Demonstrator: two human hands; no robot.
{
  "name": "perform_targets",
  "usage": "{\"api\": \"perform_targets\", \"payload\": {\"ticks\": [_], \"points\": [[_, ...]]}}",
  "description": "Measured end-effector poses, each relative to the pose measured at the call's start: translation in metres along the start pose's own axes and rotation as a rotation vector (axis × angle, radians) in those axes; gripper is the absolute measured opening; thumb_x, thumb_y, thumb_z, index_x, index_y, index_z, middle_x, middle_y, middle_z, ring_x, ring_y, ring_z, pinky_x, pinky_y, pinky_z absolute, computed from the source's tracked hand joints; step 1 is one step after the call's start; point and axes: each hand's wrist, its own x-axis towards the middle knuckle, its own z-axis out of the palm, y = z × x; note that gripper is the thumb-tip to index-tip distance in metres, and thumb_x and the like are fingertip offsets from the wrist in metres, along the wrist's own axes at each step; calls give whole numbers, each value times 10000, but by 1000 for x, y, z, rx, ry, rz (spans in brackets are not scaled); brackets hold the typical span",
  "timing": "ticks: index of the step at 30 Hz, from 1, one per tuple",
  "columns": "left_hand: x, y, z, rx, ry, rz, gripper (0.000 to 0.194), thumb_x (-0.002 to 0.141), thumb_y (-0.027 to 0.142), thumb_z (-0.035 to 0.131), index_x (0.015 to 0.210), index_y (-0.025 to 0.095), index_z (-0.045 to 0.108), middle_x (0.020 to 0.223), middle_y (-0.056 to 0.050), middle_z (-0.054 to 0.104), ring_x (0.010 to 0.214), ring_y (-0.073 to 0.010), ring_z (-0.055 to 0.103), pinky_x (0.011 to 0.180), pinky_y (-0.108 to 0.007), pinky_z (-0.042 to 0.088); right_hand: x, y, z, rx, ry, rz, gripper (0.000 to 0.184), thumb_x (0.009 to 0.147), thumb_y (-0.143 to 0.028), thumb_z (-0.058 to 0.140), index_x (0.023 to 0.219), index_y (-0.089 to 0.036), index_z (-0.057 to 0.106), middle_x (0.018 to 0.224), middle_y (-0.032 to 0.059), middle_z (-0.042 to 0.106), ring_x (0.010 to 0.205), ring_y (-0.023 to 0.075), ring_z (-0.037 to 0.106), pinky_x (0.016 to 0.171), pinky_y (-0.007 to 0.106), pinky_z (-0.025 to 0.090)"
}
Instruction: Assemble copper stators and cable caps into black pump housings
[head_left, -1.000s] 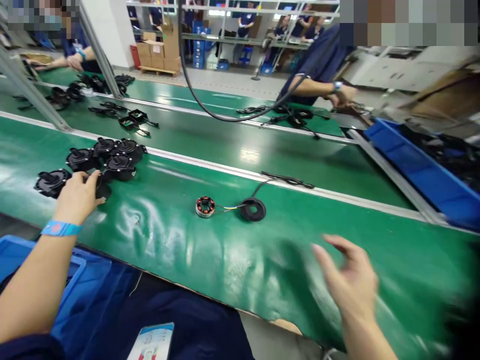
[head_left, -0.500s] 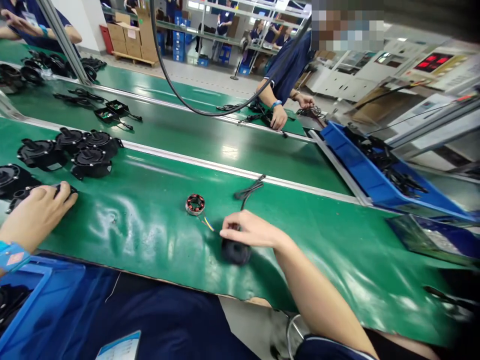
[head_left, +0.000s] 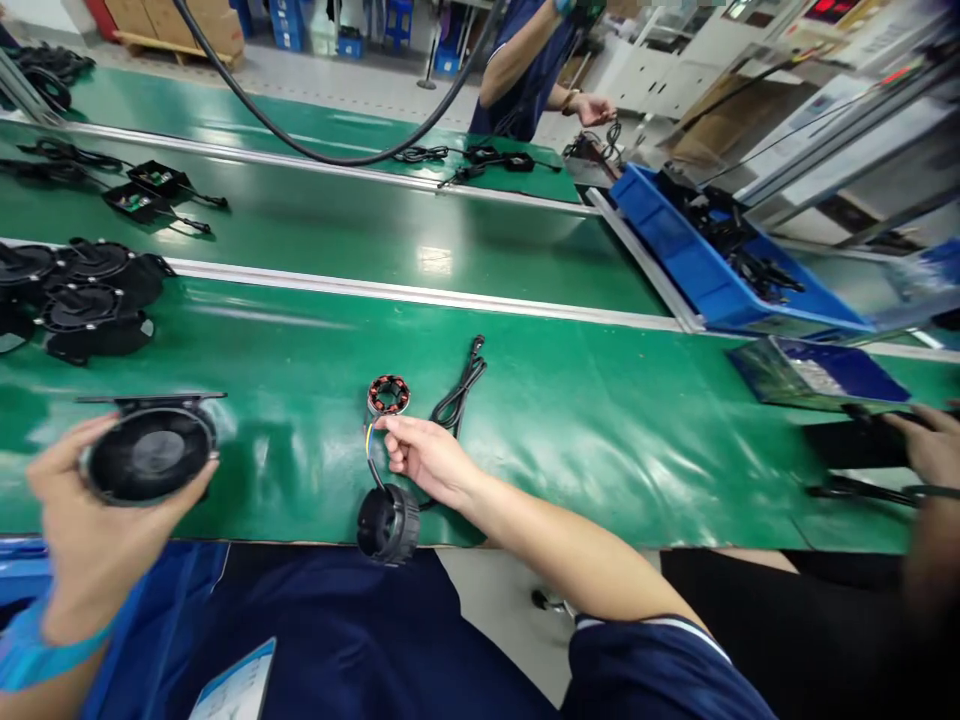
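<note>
A round black housing (head_left: 147,455) is sitting in the left hand (head_left: 82,530), at the near left above the belt's edge, the fingers curling round its rim and gripping it. A black ring (head_left: 388,523) is hanging at the near edge of the belt, joined by coloured wires (head_left: 370,445) to a copper-wound coil (head_left: 388,395) lying flat a little farther out. The right hand (head_left: 427,460) is lying between ring and coil, its fingertips pinching the wires just below the coil (the thumb is hidden). A bundled black cable (head_left: 459,388) is resting just right of the coil.

At the far right a blue bin (head_left: 697,270) is holding a tangle of black cables and parts. More black housings (head_left: 82,300) are clustering at the far left.

Everything is resting on a glossy green conveyor belt (head_left: 570,430), with parallel belts running behind it in a factory hall. Another person's hand (head_left: 930,445) is working at the right edge, and a second worker (head_left: 525,70) is standing at the far belt.
</note>
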Motion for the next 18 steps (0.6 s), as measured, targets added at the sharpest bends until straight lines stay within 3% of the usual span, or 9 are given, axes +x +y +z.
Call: {"api": "perform_targets", "payload": {"ticks": [2, 4, 8, 11, 14, 18], "points": [[-18, 19, 28, -26, 39, -19, 973, 595, 456, 939, 1443, 360, 473, 1410, -46, 505, 1275, -368, 561, 1154, -630, 421, 0, 2, 4, 34, 26, -20, 453, 635, -486, 959, 865, -159, 746, 638, -30, 596, 544, 74, 482, 528, 207, 387], [-30, 29, 52, -89, -21, -81, 924, 661, 434, 916, 1440, 296, 438, 1407, -87, 502, 1261, -341, 579, 1142, -598, 452, 0, 4, 7, 56, 43, -30, 479, 596, -485, 977, 841, -153, 733, 633, -34, 595, 543, 73, 477, 530, 208, 373], [-39, 31, 80, -165, -55, -139, 953, 598, 441, 945, 1370, 213, 435, 1316, -116, 524, 1170, -295, 610, 1089, -525, 506, -1, 4, 11, 86, 60, -30, 524, 583, -478, 972, 882, -129, 722, 595, -47, 575, 487, 54, 407, 499, 202, 296], [-39, 27, 87, -169, -28, -88, 952, 585, 419, 955, 1361, 214, 442, 1339, -120, 510, 1195, -288, 597, 1110, -509, 485, -1, 3, 13, 122, 63, -39, 424, 612, -400, 930, 822, -122, 687, 566, -56, 541, 484, 50, 384, 495, 195, 291], [-37, 25, 85, -180, -41, -107, 956, 612, 393, 951, 1395, 223, 430, 1388, -134, 501, 1244, -302, 585, 1140, -530, 457, -3, 3, 12, 170, 55, -52, 305, 614, -346, 806, 703, -163, 579, 603, -38, 558, 532, 70, 459, 537, 198, 396], [-34, 22, 80, -133, -23, -149, 953, 616, 402, 961, 1387, 228, 428, 1380, -144, 509, 1255, -336, 587, 1134, -598, 458, -5, 6, 5, 186, 27, -36, 312, 614, -422, 696, 667, -193, 490, 725, 30, 652, 653, 133, 609, 639, 243, 523]]}}
